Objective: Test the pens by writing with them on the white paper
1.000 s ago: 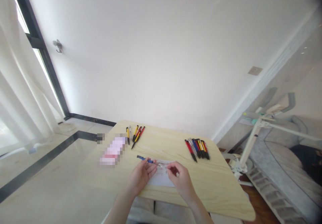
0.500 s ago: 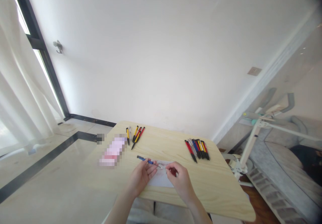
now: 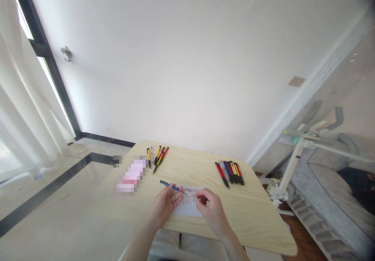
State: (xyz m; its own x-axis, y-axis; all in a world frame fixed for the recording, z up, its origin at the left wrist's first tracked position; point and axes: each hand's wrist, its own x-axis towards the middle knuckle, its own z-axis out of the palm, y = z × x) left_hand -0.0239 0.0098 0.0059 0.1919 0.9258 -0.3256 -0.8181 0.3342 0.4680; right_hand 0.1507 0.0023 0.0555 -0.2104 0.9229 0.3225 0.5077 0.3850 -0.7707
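Blue pen point(image 3: 166, 183): one, slim, dark-ended; thin shaft point(image 3: 184, 193) protruding to a pale tip; slanted across the left part of the paper sheet point(image 3: 187, 211).
Left hand point(image 3: 164, 207): pinching the barrel, palm turned up, presumably to present the thin end to its partner.
Right hand point(image 3: 211, 207): at the sheet's right edge, fingertips drawn narrow; any small part between them cannot be told.
Pens point(image 3: 160, 159), beyond the sheet leftward, and pen row point(image 3: 231, 173), beyond rightward: apparently kept aside for working room.
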